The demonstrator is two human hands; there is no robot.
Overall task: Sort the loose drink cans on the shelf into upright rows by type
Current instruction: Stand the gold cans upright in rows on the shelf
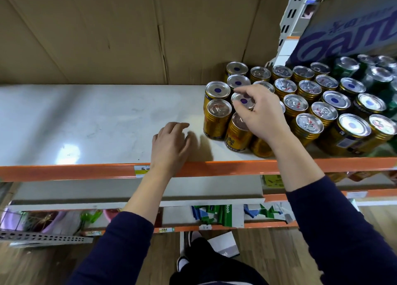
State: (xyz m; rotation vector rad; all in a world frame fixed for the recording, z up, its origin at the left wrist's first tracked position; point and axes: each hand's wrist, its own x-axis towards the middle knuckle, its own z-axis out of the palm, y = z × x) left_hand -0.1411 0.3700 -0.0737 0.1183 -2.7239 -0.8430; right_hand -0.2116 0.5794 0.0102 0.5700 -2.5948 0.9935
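Observation:
Several gold drink cans [217, 121] stand upright in rows on the right half of the white shelf [86, 117]. Some show pull-tab tops, others a flat end with a blue dot. Green cans [345, 67] stand at the far right behind them. My right hand [261, 113] reaches over the left end of the gold rows, its fingertips closed around the rim of a blue-dot gold can [242, 100]. My left hand [170, 143] rests flat on the shelf beside the cans, fingers slightly apart, holding nothing.
An orange rail [86, 172] edges the shelf front. A cardboard sheet [129, 33] forms the back wall. A blue-printed carton [352, 31] overhangs the cans at upper right. Lower shelves hold green-and-white boxes [214, 216]. The left part of the shelf is bare.

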